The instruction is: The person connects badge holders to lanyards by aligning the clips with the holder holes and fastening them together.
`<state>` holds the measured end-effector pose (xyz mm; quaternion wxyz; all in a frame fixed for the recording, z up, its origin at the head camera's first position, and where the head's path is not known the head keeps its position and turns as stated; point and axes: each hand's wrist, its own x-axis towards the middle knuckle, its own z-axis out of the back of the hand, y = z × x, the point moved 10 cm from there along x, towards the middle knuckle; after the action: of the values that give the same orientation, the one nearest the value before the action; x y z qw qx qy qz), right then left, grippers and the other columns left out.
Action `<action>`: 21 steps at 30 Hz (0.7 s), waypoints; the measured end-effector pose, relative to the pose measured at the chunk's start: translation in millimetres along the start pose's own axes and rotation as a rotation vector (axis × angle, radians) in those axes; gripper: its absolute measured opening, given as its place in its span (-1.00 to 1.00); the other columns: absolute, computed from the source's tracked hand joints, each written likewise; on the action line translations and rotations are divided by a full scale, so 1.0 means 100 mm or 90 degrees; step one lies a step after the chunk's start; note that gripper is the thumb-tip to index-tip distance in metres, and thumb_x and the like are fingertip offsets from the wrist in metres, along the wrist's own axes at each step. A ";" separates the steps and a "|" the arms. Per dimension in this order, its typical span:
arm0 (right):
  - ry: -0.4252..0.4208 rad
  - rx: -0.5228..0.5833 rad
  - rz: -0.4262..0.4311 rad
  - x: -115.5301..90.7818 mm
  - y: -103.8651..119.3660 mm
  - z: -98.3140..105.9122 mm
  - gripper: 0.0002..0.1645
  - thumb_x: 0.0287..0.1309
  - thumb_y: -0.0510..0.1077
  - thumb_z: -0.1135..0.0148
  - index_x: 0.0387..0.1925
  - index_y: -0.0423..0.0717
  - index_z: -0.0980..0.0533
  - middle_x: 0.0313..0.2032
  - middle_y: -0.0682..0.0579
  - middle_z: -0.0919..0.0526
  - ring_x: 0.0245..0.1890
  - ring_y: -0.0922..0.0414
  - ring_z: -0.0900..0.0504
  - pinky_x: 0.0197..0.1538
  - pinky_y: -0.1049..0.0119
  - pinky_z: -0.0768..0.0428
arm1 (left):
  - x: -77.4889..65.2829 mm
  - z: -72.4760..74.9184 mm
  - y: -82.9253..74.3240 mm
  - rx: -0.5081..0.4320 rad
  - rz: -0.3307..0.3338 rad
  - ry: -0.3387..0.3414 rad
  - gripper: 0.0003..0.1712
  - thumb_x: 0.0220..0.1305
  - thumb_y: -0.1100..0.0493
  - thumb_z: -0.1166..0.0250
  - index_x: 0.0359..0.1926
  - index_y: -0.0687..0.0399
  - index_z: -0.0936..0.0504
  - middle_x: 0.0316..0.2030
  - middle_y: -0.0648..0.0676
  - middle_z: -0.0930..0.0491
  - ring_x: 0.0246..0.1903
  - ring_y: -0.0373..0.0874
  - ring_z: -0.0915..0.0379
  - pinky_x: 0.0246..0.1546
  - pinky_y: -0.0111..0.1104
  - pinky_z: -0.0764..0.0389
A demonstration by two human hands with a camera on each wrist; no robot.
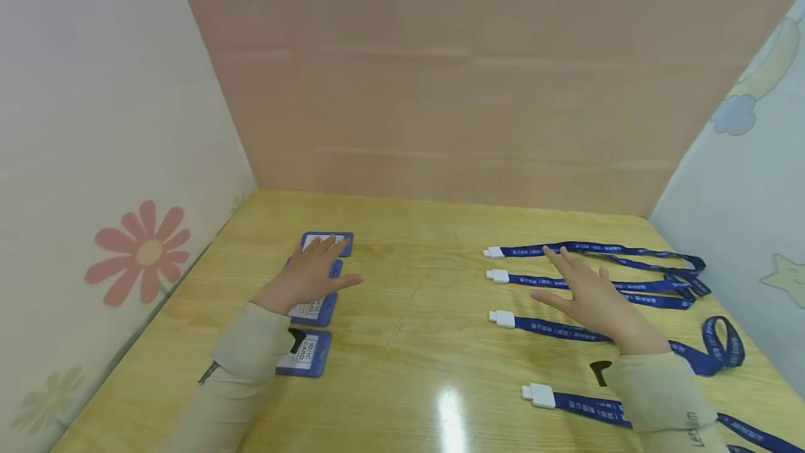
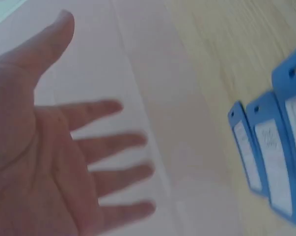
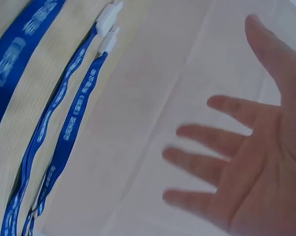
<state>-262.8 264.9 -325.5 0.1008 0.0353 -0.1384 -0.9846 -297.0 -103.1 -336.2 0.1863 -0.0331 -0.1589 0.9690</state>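
Observation:
My left hand (image 1: 312, 272) is held over a column of blue ID card holders on the left, fingers spread and nothing in it. The nearest card holder (image 1: 318, 355) shows a white card, while the hand and sleeve partly cover others. In the left wrist view the palm of the left hand (image 2: 54, 147) faces the camera with straight fingers. On the right, my right hand (image 1: 591, 299) hovers above blue lanyards with white plastic clips, also holding nothing. One lanyard (image 1: 560, 329) passes behind it. The right wrist view shows the right hand (image 3: 251, 162) with its fingers apart.
Several lanyards lie in rows, clips toward the middle; the nearest clip (image 1: 542, 396) is at the front. A wooden table (image 1: 402, 285) lies beneath. A pinkish-brown panel (image 1: 440, 89) stands behind it, with patterned walls (image 1: 94, 159) at both sides.

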 end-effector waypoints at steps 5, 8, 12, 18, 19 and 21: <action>0.004 -0.042 0.037 -0.14 -0.03 0.04 -0.07 0.15 0.35 -0.05 0.30 -0.25 -0.24 0.22 -0.38 -0.36 0.18 -0.38 -0.35 0.13 -0.33 -0.36 | -0.16 0.07 0.01 -0.059 -0.067 -0.001 -0.32 0.30 -0.12 -0.11 0.27 0.24 -0.33 0.26 0.30 -0.35 0.28 0.24 -0.23 0.29 0.09 -0.27; 0.006 -0.054 0.044 -0.25 -0.07 0.01 -0.19 0.13 0.26 -0.14 0.21 -0.26 -0.35 0.12 -0.35 -0.48 0.07 -0.33 -0.48 -0.01 -0.22 -0.51 | -0.28 0.08 0.09 -0.095 -0.065 -0.015 -0.41 0.31 -0.07 -0.12 0.22 0.20 -0.40 0.20 0.24 -0.44 0.22 0.18 -0.33 0.23 0.03 -0.38; 0.007 -0.050 0.060 -0.40 -0.06 -0.11 -0.35 0.08 0.10 -0.26 0.08 -0.25 -0.47 0.00 -0.27 -0.60 -0.05 -0.22 -0.60 -0.11 -0.09 -0.61 | -0.46 -0.01 0.20 -0.113 -0.049 -0.010 -0.49 0.30 -0.05 -0.14 0.12 0.19 -0.49 0.07 0.20 -0.55 0.07 0.12 -0.47 0.10 -0.02 -0.51; 0.073 -0.060 0.078 -0.58 0.03 -0.43 -0.47 -0.01 0.08 -0.32 -0.06 -0.16 -0.56 -0.11 -0.09 -0.68 -0.14 -0.05 -0.66 -0.16 0.07 -0.66 | -0.75 -0.22 0.27 -0.094 -0.045 0.040 -0.51 0.20 -0.02 -0.25 0.03 0.25 -0.54 -0.02 0.21 -0.60 0.00 0.13 -0.52 0.02 -0.02 -0.56; 0.085 -0.060 0.081 -0.60 0.04 -0.48 -0.48 -0.01 0.10 -0.32 -0.07 -0.14 -0.56 -0.13 -0.06 -0.68 -0.17 -0.01 -0.67 -0.19 0.11 -0.66 | -0.79 -0.25 0.29 -0.089 -0.038 0.044 -0.49 0.18 -0.02 -0.27 0.02 0.26 -0.54 -0.02 0.21 -0.60 0.01 0.15 -0.51 0.03 -0.01 -0.55; 0.100 -0.057 0.100 -0.64 0.08 -0.55 -0.48 -0.01 0.14 -0.31 -0.10 -0.11 -0.57 -0.19 0.03 -0.69 -0.23 0.08 -0.67 -0.25 0.22 -0.66 | -0.86 -0.31 0.34 -0.080 -0.021 0.046 -0.47 0.12 -0.02 -0.32 0.02 0.24 -0.54 -0.01 0.22 -0.59 0.03 0.17 -0.50 0.05 0.01 -0.53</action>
<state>-193.1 256.2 -373.2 0.1896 0.0973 -0.0884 -0.9730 -225.2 -155.7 -376.0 0.2056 -0.0773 -0.2129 0.9521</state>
